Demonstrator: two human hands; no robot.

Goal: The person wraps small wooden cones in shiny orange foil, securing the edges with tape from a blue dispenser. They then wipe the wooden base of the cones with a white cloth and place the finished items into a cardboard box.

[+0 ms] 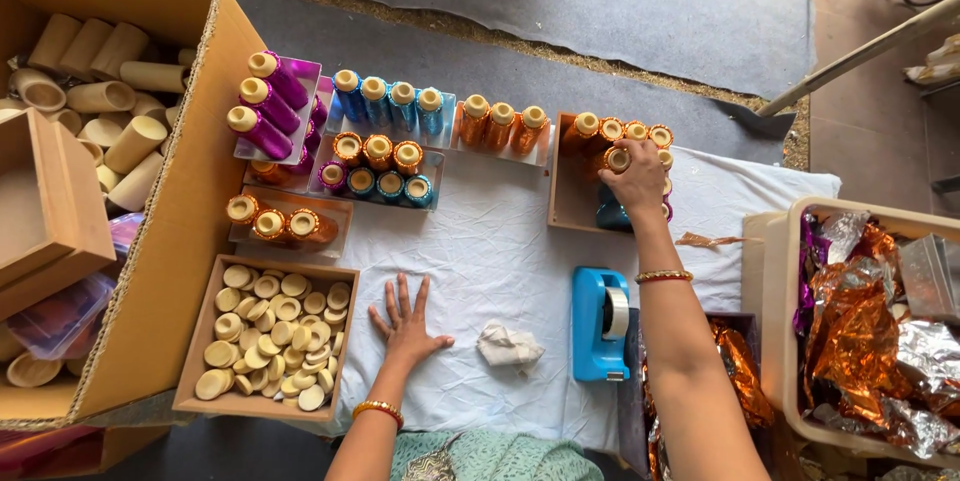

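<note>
My right hand (636, 177) reaches forward into a small cardboard box (566, 191) and grips an orange foil-wrapped spool (615, 160) among several orange ones standing there. My left hand (405, 323) rests flat on the white cloth (500, 241), fingers spread, holding nothing. It lies just right of a shallow box of cream round caps (270, 336). Both wrists wear bangles. A crumpled white scrap (508, 346) lies between my arms.
A blue tape dispenser (601, 323) sits beside my right forearm. Trays of purple (268, 106), blue (390, 101) and orange spools (500, 123) line the cloth's far edge. A big carton of bare tubes (100, 101) stands left, and a bin of crumpled foil (870, 321) right.
</note>
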